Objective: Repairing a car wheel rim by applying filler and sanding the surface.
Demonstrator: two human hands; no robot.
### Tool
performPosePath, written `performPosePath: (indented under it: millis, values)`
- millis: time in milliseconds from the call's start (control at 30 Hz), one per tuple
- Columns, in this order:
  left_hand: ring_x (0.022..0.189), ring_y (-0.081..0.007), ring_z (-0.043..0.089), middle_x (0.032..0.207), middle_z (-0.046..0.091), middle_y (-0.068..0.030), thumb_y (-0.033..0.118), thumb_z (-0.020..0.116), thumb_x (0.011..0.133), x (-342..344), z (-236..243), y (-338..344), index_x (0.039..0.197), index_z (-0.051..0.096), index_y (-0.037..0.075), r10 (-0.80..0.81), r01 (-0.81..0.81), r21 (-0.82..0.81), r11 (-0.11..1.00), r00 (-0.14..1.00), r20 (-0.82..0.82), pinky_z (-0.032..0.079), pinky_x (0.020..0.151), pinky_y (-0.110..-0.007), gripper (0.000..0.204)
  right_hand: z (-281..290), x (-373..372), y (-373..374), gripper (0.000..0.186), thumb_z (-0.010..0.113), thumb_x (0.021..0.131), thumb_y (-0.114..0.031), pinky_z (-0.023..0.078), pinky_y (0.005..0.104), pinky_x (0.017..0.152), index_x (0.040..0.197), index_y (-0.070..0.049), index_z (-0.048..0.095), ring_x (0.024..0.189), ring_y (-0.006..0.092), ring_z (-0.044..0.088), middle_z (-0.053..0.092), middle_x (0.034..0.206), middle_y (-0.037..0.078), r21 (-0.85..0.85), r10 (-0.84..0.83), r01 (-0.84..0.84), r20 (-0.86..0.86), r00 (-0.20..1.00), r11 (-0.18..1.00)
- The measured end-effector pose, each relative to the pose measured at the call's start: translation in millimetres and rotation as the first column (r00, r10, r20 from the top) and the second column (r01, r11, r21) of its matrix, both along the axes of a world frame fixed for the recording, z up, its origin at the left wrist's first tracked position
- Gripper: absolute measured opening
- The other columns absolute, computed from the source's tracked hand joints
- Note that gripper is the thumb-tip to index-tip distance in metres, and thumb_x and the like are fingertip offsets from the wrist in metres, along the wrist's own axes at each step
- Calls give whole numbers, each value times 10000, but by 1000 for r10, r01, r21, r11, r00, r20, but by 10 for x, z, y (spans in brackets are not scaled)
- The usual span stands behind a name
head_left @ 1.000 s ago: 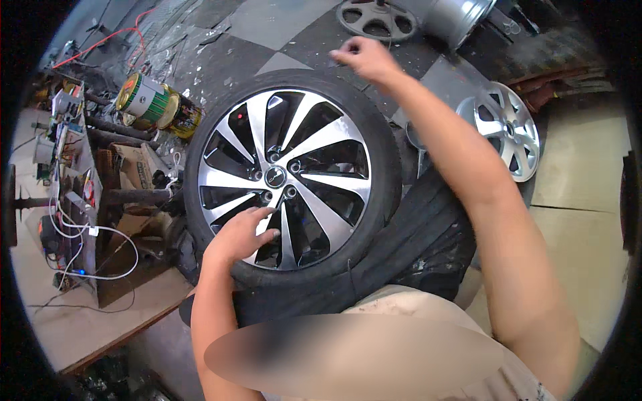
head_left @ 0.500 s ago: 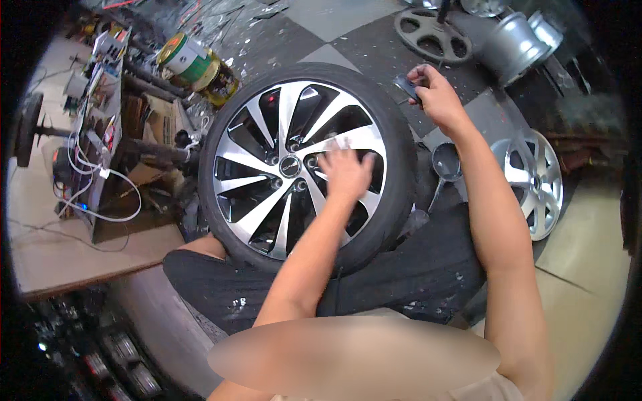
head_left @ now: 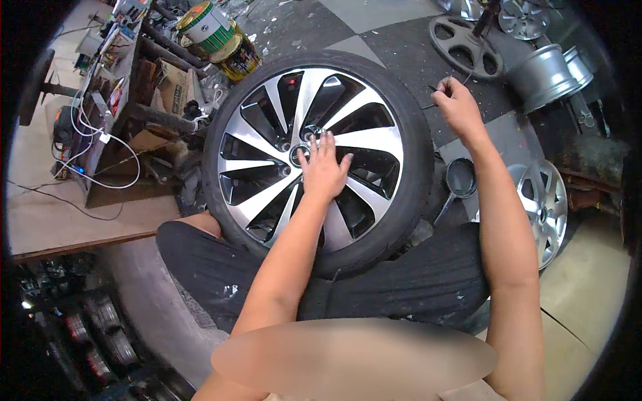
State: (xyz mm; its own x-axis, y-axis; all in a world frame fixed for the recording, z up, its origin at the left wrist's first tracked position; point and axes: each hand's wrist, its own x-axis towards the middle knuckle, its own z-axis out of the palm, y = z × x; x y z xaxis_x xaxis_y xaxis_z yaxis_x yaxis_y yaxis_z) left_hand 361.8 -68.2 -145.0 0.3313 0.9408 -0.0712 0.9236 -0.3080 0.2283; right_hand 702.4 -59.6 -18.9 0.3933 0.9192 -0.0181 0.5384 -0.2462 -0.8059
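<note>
A car wheel point(head_left: 227, 207) with a black tyre and a two-tone silver and black alloy rim lies in front of my legs. My left hand point(head_left: 324, 170) rests on its centre, fingers spread over the spokes and part of the hub cap. Beyond the tyre's right edge, my right hand point(head_left: 458, 107) is raised with its fingers pinched together. A thin dark flat piece point(head_left: 433, 87) juts from those fingers; its kind is unclear, as most of it is hidden by the hand. Below that hand a small dark ladle-like pan point(head_left: 460, 177) lies beside the tyre.
At the left stands a cluttered metal bench point(head_left: 127, 113) with a looped white cable point(head_left: 137, 167). Paint cans point(head_left: 207, 30) sit behind the wheel. Silver rims point(head_left: 543, 77) lie at the far right, and a silver wheel point(head_left: 552, 214) leans beside my right forearm.
My left hand has slid left across the rim to the hub. The right hand has turned, so less of the dark piece shows. The whole view has shifted slightly.
</note>
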Motion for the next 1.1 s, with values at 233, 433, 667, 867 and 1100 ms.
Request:
performPosePath:
  millis: [233,433,667,867,1100]
  values:
    - [1592,-556,331,1751,338,-311,617,578,1066,223,31,-227,1709,450,267,-30,25,103,994,999,44,194,1276,-732,743,-45,-213,113,350,760,932,-304,559,419,856,1090,-1,691,875,307,713,749,951,195,3,91,-92,87,992,996]
    - [1527,-542,414,1725,417,-241,623,613,1044,202,128,-111,1682,480,352,-60,56,105,993,998,30,276,1244,-684,706,64,-562,38,291,734,928,-258,575,430,826,1001,23,718,824,315,740,761,901,221,-90,131,-124,84,988,988]
    - [1451,-341,524,1593,599,-95,446,702,1016,-342,3,182,1589,610,221,-156,126,163,979,970,186,306,1230,-573,623,-291,-1033,-118,317,779,963,-259,601,475,951,1183,-33,814,1056,418,779,790,1108,266,-138,269,-248,164,949,959]
    - [1408,-326,514,1558,606,-49,343,714,984,-421,-90,265,1524,662,215,-180,138,147,979,925,334,300,1249,-543,558,-609,-1440,-117,340,742,993,-251,578,528,948,1263,-55,808,1057,470,723,752,1096,257,-196,325,-279,266,907,940]
    - [1401,-338,509,1539,610,-59,387,744,957,-455,-99,283,1522,659,226,-157,119,126,985,922,355,297,1244,-552,594,-1020,-1833,-344,496,682,1041,-188,603,537,816,1511,-42,619,914,467,729,671,1033,254,-294,443,-339,452,774,894]
